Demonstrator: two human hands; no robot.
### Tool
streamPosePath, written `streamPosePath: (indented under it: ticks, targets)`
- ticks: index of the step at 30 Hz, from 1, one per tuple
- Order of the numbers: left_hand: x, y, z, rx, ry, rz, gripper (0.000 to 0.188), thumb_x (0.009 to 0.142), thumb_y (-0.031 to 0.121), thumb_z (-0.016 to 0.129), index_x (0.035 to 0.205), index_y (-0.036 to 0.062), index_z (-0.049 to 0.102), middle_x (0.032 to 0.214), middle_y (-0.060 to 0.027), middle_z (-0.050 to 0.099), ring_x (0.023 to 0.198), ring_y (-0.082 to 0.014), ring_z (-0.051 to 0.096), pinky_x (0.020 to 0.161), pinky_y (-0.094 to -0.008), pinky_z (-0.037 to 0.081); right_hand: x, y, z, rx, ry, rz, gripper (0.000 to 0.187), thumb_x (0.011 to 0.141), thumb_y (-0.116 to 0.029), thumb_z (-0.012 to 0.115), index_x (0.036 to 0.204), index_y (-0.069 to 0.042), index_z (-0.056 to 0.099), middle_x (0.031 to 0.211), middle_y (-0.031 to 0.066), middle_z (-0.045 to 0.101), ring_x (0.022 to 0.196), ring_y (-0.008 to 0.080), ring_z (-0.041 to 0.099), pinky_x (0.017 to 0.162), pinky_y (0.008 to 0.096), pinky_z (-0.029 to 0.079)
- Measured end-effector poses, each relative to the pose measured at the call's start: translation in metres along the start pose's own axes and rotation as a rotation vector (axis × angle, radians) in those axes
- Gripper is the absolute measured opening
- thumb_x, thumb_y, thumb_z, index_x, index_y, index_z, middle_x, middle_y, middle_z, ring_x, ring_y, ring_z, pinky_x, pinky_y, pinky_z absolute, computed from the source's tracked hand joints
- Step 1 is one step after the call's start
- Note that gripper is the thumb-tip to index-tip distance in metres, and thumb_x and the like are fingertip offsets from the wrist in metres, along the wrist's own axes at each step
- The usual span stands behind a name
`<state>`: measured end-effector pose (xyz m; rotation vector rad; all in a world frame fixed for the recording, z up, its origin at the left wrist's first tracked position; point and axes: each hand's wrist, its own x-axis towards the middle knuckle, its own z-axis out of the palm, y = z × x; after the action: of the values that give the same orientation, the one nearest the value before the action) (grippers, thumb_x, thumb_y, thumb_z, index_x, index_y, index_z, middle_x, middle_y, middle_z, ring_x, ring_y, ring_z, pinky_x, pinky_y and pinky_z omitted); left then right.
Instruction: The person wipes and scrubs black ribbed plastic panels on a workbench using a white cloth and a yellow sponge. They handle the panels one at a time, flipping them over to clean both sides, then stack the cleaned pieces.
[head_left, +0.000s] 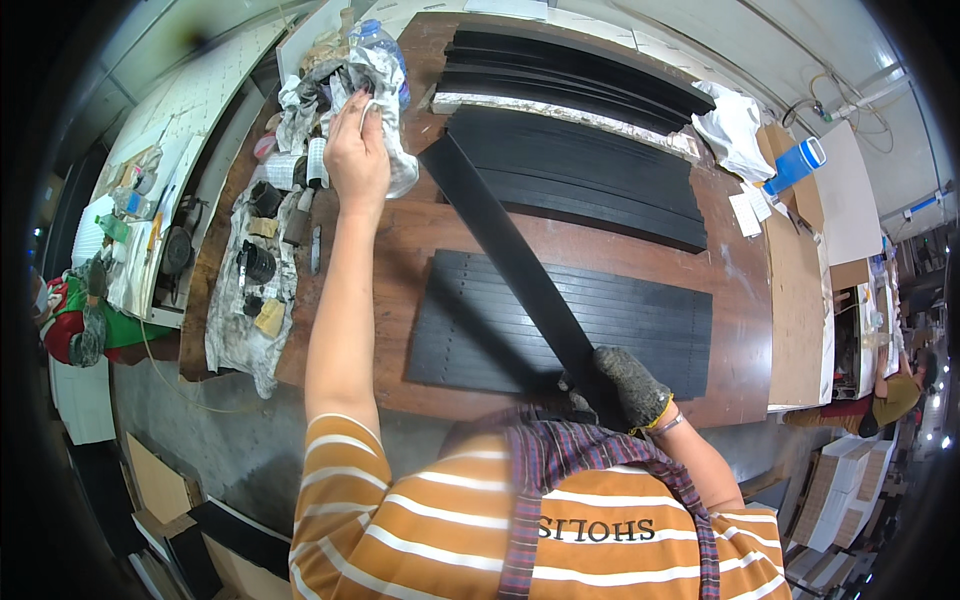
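Board [520,268], long, flat and black, is clasped near its lower end in your gloved right hand [632,388]; it slants away from you to the upper left, over a row of black boards [630,325] lying on the brown table [738,345]; your bare left hand [358,155] is stretched out to a white rag [402,168], fingers touching it, though I cannot tell whether they close on it; behind the rag stands a blue bottle [375,36]; a stained cloth [226,330] with a yellow block [269,318] on it lies nearer, left of your forearm; past the row sit a middle stack [580,170] and a far stack [580,72], both black; a blue jug [796,166] is at the right.
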<state>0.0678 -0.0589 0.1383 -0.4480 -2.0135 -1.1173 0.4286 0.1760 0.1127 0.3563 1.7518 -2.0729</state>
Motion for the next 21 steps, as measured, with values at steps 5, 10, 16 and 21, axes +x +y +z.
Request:
streamPosePath:
  ticks: [5, 10, 16, 21]
  targets:
    - [-0.108, 0.108, -0.002, -0.264, -0.459, 0.594, 0.028, 0.093, 0.003, 0.058, 0.120, 0.0043, 0.065, 0.128, -0.0148, 0.066, 0.127, -0.0309, 0.058, 0.108, -0.0507, 0.044, 0.015, 0.014, -0.024, 0.378, -0.047, 0.056, 0.042, 0.106, -0.038, 0.047, 0.117, -0.001, 0.064, 0.095, 0.0052, 0.068, 0.084, 0.0116, 0.063, 0.078, 0.0265, 0.052]
    - [-0.202, 0.139, -0.013, -0.752, -0.865, 0.419, 0.025, 0.088, 0.009, 0.066, 0.113, 0.0053, 0.067, 0.125, -0.0113, 0.069, 0.128, -0.0288, 0.059, 0.115, -0.0572, 0.035, 0.040, 0.009, -0.046, 0.443, 0.130, -0.058, 0.045, 0.111, -0.037, 0.038, 0.135, -0.002, 0.052, 0.130, 0.0084, 0.060, 0.115, 0.0132, 0.059, 0.100, 0.0290, 0.051]
    - [-0.105, 0.117, -0.012, -0.721, -0.600, 0.110, 0.024, 0.094, 0.004, 0.057, 0.112, -0.0075, 0.068, 0.123, -0.0205, 0.068, 0.119, -0.0357, 0.064, 0.109, -0.0437, 0.044, 0.069, -0.058, -0.055, 0.468, -0.306, -0.284, 0.073, 0.100, -0.070, 0.035, 0.124, -0.007, 0.062, 0.109, 0.0069, 0.069, 0.095, 0.0194, 0.068, 0.079, 0.0306, 0.057]
    - [-0.119, 0.159, 0.020, -0.669, -0.635, 0.409, 0.028, 0.089, 0.007, 0.067, 0.116, 0.0002, 0.065, 0.137, -0.0179, 0.060, 0.130, -0.0351, 0.056, 0.113, -0.0524, 0.038, 0.116, -0.098, -0.039, 0.313, 0.509, -0.691, 0.056, 0.102, -0.056, 0.049, 0.116, -0.003, 0.061, 0.086, 0.0104, 0.066, 0.067, 0.0238, 0.064, 0.063, 0.0395, 0.057]
